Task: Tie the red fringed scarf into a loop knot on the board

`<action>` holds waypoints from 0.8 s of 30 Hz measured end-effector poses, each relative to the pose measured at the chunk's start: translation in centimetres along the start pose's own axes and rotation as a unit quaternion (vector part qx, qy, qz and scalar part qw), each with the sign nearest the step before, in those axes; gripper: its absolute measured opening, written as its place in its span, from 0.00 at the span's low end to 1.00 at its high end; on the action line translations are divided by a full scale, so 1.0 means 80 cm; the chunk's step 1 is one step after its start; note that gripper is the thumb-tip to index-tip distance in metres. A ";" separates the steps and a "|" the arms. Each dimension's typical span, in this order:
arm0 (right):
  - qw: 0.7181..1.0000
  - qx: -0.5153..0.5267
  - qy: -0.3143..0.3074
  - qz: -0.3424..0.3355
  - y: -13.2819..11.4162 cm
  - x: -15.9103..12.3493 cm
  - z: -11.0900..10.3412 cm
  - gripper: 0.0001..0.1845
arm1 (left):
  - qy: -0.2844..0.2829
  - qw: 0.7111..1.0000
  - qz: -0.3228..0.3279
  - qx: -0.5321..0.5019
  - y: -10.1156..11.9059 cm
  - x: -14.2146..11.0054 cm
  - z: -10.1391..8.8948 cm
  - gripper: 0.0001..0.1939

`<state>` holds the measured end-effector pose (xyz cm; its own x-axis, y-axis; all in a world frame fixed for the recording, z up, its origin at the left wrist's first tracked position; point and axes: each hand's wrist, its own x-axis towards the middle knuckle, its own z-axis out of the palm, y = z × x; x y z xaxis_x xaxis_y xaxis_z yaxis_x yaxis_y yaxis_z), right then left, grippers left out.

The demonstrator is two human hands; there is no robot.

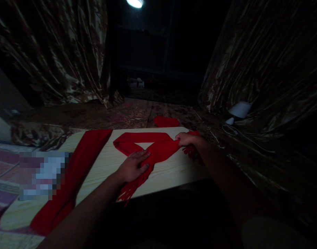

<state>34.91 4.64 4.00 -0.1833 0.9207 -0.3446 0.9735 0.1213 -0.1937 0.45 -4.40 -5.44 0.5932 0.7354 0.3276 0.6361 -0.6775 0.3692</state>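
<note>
A red fringed scarf (162,150) lies looped on a pale wooden board (174,176), with its two ends crossed at the front. My left hand (135,165) rests flat on the crossing, fingers spread, above a fringe that hangs toward the board's near edge. At the right, my right hand (185,139) is closed around the other end of the scarf, and its fringe shows beyond the fingers. A second long red knitted piece (78,173), folded lengthwise, lies across the left part of the board.
Behind the board lies another red item (166,121) on patterned fabric. A small white lamp (240,109) with a cord stands at the right. Patterned curtains (78,52) hang on both sides of a dark window. A blurred-out patch (41,176) covers something at the left.
</note>
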 end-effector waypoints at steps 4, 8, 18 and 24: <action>0.997 0.072 0.009 -0.005 0.002 -0.011 -0.034 0.10 | -0.005 1.000 -0.003 0.004 -0.001 0.000 0.000 0.29; 0.991 0.128 -0.023 0.003 0.009 -0.019 -0.061 0.13 | -0.018 1.000 -0.007 0.005 0.001 0.001 -0.001 0.29; 0.984 0.139 -0.088 0.064 0.040 -0.020 -0.120 0.19 | -0.012 1.000 -0.007 0.005 -0.002 0.000 0.002 0.29; 0.990 -0.021 0.117 0.079 0.019 0.021 -0.115 0.10 | -0.004 1.000 -0.002 0.023 0.000 -0.001 0.000 0.33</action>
<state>37.31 9.75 11.58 0.0027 0.9896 -0.1438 0.9932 -0.0194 -0.1149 0.39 -4.48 -5.44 0.5950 0.7380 0.3184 0.6601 -0.6747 0.3304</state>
